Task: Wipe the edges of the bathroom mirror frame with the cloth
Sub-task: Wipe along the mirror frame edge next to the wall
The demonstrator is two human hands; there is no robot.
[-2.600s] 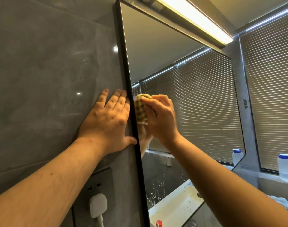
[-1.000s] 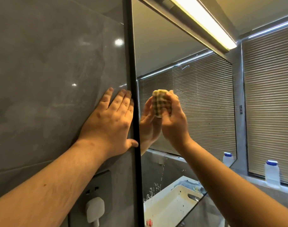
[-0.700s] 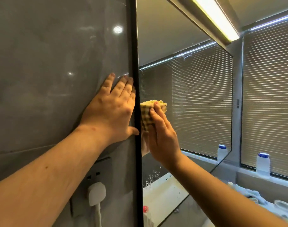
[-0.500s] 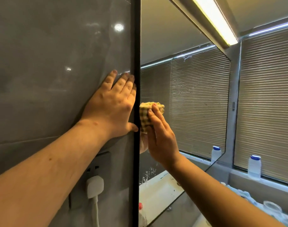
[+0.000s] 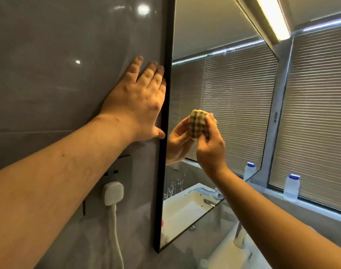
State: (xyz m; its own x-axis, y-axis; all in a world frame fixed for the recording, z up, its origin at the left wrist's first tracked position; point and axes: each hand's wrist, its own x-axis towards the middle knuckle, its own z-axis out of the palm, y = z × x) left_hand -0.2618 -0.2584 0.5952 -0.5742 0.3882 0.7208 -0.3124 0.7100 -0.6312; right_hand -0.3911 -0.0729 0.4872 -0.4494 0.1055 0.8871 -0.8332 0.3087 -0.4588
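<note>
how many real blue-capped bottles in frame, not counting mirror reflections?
1. The blue-capped bottle stands on the window ledge at right, in front of the blinds. The one near the mirror's lower right corner is its reflection. More may sit out of view.

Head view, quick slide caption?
Right hand grips yellow checked cloth against mirror glass beside black frame edge; left hand flat on grey tiled wall.

Mirror frame (image 5: 164,133) runs vertically at frame centre. Left hand (image 5: 140,101) flat on wall tile (image 5: 49,74), just left of it. Right hand (image 5: 208,144) with cloth (image 5: 197,123) right of it, against the glass. Socket and plug (image 5: 113,193) lower left; bottle (image 5: 291,187) on sill, lower right.
</note>
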